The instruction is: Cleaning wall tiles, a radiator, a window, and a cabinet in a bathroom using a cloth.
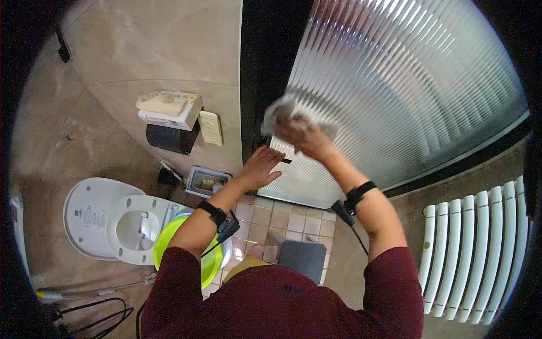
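Note:
My right hand (302,137), blurred by motion, presses a greyish-white cloth (276,113) against a ribbed glass door (389,85) near its dark frame (265,62). The cloth bunches around the fingers and spreads out to either side of the hand. Lower and to the left, my left hand (263,168) rests by the door's edge, with its fingers stretched out and the thumb apart. Its fingertips lie beside a small dark door handle (286,161); whether they touch it I cannot tell. Both wrists carry black straps.
On the left wall are a tissue box (178,118), a black roll holder (169,139) and a pale remote (210,127). Below stand a grey bin (204,179), a toilet (135,226) with raised lid and a lime-green basin (212,268). A grey stool (303,259) and white radiator (474,254) are nearby.

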`<state>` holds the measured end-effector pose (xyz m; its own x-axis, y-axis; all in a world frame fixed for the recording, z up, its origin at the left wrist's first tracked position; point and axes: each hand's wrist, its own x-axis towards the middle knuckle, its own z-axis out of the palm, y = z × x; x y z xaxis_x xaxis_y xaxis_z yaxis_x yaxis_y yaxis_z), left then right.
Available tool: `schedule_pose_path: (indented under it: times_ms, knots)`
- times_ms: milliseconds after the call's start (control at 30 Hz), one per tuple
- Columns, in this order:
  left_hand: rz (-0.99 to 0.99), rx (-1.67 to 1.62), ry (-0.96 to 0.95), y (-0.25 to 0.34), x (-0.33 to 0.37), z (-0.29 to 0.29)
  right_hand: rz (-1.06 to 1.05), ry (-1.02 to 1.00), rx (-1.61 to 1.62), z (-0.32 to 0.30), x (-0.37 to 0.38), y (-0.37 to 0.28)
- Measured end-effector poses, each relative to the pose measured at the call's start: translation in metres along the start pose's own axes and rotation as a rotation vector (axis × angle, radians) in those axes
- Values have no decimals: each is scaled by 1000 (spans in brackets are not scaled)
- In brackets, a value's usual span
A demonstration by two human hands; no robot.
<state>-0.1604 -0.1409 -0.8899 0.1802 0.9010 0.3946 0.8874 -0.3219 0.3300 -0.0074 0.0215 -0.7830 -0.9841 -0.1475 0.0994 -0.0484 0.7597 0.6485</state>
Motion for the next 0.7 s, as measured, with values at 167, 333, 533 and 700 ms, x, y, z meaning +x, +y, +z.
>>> schedule_pose_path:
  times_ms: [167,333,533,700]
  knots:
    - [-100,-261,67,2,-11,-8,-202,-169,-78,49,-47,-50]
    - [-213,-253,327,10,-55,-17,207,181,31,6,-40,-10]
    - [-266,-83,447,16,-54,-26,673,931,-94,-113,53,95]
    - [-257,-93,498,12,-42,-17,375,445,-215,-66,69,40]
